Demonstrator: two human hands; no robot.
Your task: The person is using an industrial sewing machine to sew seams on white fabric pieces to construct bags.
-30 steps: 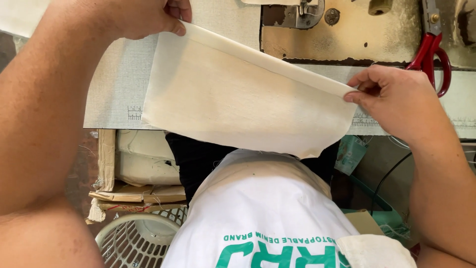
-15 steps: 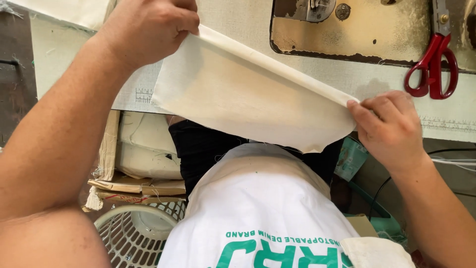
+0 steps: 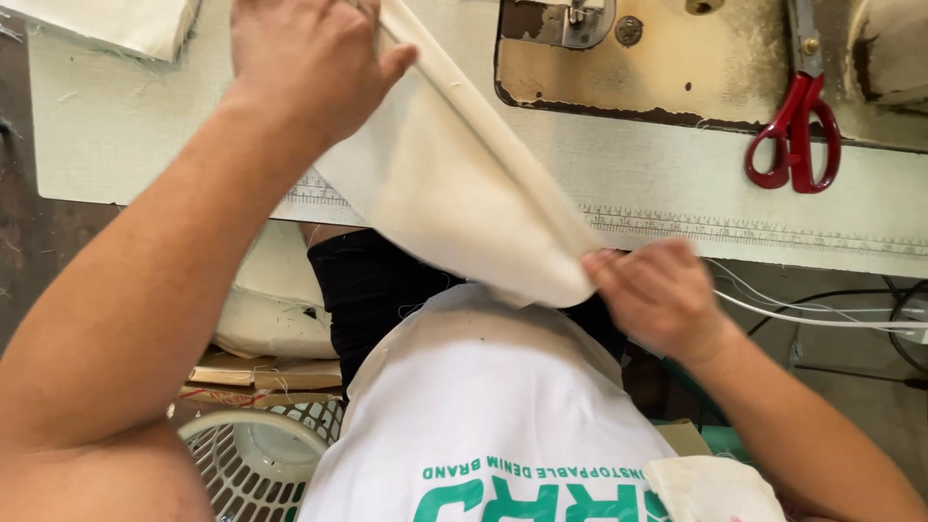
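Observation:
A folded piece of cream fabric (image 3: 454, 184) is stretched between both hands above the front edge of the sewing table (image 3: 126, 135). My left hand (image 3: 304, 58) grips its upper end near the top of the view. Lower down, my right hand (image 3: 657, 295) pinches the other corner just below the table edge, over my lap. The fold of the cloth runs diagonally from upper left to lower right.
Red-handled scissors (image 3: 793, 135) lie on the worn metal bed of the sewing machine (image 3: 657, 68) at the back right. More cream cloth (image 3: 116, 24) sits at the table's far left. A white plastic basket (image 3: 251, 464) stands on the floor at lower left. Cables (image 3: 822, 314) hang at right.
My right hand has dropped down and leftward with its corner of the fabric, so the cloth now hangs steeper and narrower. My left hand stays high, holding its end.

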